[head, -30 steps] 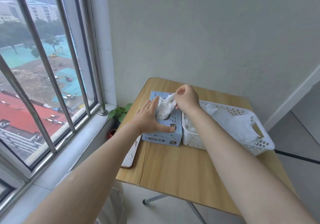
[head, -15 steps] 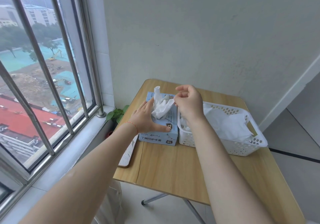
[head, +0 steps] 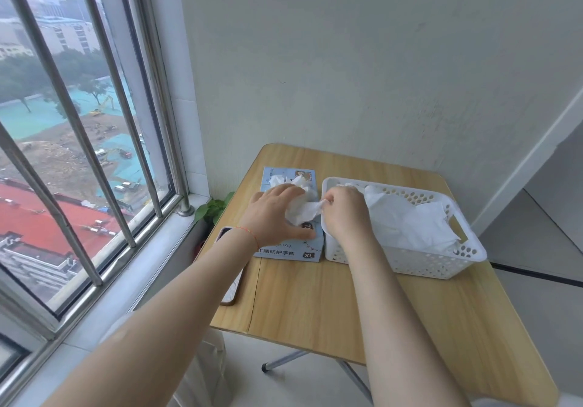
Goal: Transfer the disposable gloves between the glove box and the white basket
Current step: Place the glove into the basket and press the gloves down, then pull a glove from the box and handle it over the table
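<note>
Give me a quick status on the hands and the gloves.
Left hand flat on glove box. Right hand pinching glove beside basket. Nothing in the way.

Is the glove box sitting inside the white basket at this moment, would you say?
No, the glove box sits on the table just left of the white basket.

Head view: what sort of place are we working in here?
Probably a corner of an upper-floor flat or dorm room: a small folding wooden table against a plain wall, a barred window overlooking rooftops and a construction site far below, and a potted plant by the sill.
</note>
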The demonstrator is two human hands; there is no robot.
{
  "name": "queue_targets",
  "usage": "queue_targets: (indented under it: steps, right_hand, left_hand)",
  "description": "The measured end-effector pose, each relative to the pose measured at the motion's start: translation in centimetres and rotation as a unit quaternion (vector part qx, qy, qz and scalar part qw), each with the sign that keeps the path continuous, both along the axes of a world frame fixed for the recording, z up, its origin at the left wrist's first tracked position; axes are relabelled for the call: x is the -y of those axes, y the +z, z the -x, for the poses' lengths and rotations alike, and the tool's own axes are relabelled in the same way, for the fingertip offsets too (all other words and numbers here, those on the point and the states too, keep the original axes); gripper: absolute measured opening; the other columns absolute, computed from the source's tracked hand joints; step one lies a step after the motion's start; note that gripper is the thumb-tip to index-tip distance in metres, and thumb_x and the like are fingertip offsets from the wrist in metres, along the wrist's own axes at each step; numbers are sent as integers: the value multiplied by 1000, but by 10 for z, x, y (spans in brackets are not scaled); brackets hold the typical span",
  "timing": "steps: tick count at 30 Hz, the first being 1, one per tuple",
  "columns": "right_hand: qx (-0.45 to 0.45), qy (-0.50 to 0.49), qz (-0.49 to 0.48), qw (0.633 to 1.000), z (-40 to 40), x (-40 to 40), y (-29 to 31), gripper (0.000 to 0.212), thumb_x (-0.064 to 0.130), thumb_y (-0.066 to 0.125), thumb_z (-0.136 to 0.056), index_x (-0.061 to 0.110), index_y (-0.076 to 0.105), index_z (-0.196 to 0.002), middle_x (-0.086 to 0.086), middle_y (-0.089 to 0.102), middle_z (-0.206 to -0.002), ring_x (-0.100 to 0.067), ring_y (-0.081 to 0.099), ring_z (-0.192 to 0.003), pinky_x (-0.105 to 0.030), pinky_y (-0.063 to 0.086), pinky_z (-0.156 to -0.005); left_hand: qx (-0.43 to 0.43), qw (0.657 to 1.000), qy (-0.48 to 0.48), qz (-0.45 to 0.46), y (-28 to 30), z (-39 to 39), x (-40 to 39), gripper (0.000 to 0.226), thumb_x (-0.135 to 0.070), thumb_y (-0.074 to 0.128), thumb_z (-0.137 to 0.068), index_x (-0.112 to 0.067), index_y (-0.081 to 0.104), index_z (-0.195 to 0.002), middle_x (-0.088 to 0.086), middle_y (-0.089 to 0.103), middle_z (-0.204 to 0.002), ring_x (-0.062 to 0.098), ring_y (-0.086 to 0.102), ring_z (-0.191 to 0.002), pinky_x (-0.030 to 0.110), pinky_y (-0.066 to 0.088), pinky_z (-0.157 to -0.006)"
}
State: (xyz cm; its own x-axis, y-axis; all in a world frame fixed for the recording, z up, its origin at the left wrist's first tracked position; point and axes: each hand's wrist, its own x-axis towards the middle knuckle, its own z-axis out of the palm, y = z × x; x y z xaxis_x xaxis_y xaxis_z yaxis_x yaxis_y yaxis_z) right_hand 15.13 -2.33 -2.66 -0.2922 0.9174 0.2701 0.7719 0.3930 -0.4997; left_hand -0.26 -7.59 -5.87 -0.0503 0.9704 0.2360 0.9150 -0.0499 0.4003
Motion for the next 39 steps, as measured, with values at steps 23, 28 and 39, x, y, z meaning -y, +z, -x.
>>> queue_targets:
  steps: [23,28,39]
  right_hand:
    - [50,132,42,989,-9,15,-2,51,21,66,-80,34,54,-128,11,38,-135,-15,37,-122,-35,40,-99]
    - [100,81,-40,991,1,11,-6,12,16,57,-92,16,64,-101,0,53,-108,-20,49,-106,-32,47,-84]
    - [-260,99,62,959,4,15,26,6,21,60,-93,22,64,-89,10,59,-73,-12,60,-75,-20,44,-65]
  left_hand:
    - [-75,997,-3,-1,9,0,0,89,-73,71,-65,-26,48,-137,-8,35,-150,14,26,-141,37,25,-112]
    - [-29,997,9,65,1,2,5,108,-78,71,-58,-29,35,-147,-10,25,-156,13,20,-145,41,20,-115]
    - [0,992,47,116,8,7,-5,112,-80,74,-51,-24,36,-141,-7,43,-140,18,36,-132,42,28,-110]
